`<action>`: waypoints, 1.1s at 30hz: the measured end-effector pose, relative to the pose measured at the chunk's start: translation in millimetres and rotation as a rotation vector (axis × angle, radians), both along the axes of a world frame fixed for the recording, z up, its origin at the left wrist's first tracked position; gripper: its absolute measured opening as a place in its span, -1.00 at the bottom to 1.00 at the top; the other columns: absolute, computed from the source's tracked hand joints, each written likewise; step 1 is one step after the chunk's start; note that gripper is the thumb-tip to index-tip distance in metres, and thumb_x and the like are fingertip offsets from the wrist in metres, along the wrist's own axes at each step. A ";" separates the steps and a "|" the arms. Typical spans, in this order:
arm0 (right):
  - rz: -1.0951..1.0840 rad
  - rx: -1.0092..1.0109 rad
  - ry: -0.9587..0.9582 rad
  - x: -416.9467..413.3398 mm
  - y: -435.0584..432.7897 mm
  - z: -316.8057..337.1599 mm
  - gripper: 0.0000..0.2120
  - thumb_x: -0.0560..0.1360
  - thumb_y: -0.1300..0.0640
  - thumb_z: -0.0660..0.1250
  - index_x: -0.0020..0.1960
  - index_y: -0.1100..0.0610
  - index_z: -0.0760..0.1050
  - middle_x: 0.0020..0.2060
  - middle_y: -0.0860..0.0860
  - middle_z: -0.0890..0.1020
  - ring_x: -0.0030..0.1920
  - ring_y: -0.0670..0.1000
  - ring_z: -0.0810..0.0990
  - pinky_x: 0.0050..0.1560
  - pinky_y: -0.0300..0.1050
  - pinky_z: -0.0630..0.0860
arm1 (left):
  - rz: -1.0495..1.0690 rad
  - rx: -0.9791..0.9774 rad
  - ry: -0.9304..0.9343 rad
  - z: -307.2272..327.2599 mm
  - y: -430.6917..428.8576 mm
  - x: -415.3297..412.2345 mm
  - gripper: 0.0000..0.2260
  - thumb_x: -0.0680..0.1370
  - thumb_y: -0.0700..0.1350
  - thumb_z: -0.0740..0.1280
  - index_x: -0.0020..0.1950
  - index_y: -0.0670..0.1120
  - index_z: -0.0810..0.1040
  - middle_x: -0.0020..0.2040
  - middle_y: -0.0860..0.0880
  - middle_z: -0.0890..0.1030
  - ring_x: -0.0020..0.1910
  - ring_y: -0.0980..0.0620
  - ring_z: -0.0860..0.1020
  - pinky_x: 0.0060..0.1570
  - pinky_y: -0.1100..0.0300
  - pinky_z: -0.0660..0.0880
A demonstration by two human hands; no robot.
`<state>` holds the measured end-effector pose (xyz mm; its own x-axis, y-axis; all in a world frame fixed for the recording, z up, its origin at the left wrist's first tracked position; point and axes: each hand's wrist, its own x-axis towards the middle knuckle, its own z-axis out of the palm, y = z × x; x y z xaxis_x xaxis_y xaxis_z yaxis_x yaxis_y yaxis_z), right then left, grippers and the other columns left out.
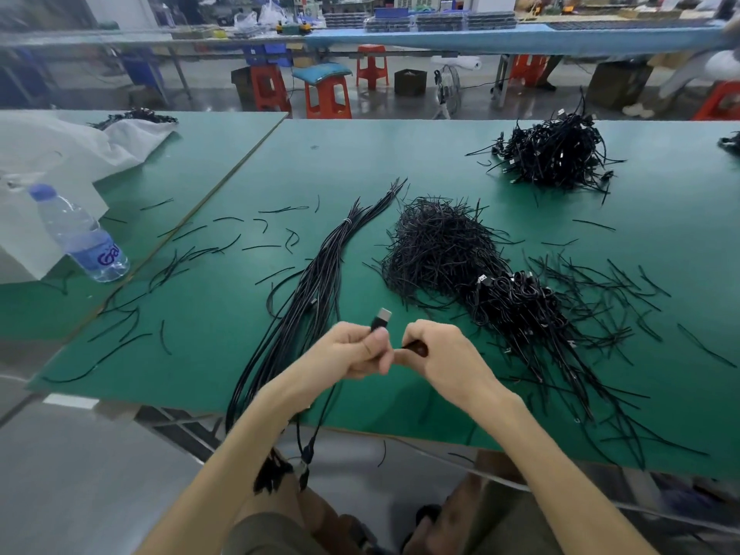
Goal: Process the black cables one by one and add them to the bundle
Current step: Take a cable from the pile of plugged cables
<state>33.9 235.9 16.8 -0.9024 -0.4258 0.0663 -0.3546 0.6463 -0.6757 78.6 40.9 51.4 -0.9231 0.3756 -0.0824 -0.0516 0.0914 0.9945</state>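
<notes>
Both forearms reach in from the bottom edge and meet just above the near side of the green table [208,314]. In this single head view, the left hand [352,350] is curled closed, thumb and fingers pinching a black cable [320,426] right behind its plug [381,319], so the metal tip stands up and clear where it can be checked. That cable drops from the fist past the table edge, probably left hanging so its length stays straight and untangled.

Touching it on the inner side, the right hand [436,354] is also closed, fingers pressed together around a short black piece [414,347]; whether this is a twist tie or another part of the same cable cannot be told.

Just left of the hands lies the bundle [316,282], long cables laid parallel and tied near the far end, its near ends spilling over the edge toward the lap. It sits close, seemingly so each finished cable can be laid alongside with little reach.

Right of the hands is a heap of coiled cables [520,306], apparently the supply, with a mound of ties [436,246] behind it. Loose ties scatter the mat. A water bottle [80,238] lies far left, out of the way.
</notes>
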 end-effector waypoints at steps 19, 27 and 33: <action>-0.265 -0.386 0.009 36.8 -25.0 8.1 -0.74 0.68 0.11 0.25 -0.18 0.08 0.51 -0.19 -0.03 0.55 -0.17 -0.10 0.51 -0.17 -0.28 0.40 | 0.296 -0.487 0.402 -37.0 23.3 24.6 -0.80 0.69 -0.21 0.27 -0.03 -0.31 0.60 -0.21 -0.04 0.60 -0.29 0.15 0.48 -0.25 0.30 0.36; -0.255 -0.563 -0.003 51.4 -24.8 10.1 -0.82 0.67 0.10 0.28 0.03 -0.07 0.66 -0.33 -0.17 0.56 -0.33 -0.14 0.49 -0.28 -0.35 0.36 | 0.544 -0.043 0.219 -49.1 34.1 19.2 -0.68 0.69 0.03 0.20 0.36 -0.02 0.60 0.30 0.19 0.63 0.32 0.24 0.55 0.31 0.32 0.43; -0.157 -0.714 -0.349 61.8 -34.1 -10.7 -0.74 0.65 0.03 0.31 -0.14 0.09 0.66 -0.48 -0.02 0.39 -0.46 -0.03 0.29 -0.43 -0.15 0.24 | 0.632 0.798 -0.259 -37.9 36.0 8.9 -0.58 0.61 0.06 0.21 0.28 -0.20 0.58 0.10 -0.08 0.71 0.04 0.01 0.69 0.00 0.17 0.59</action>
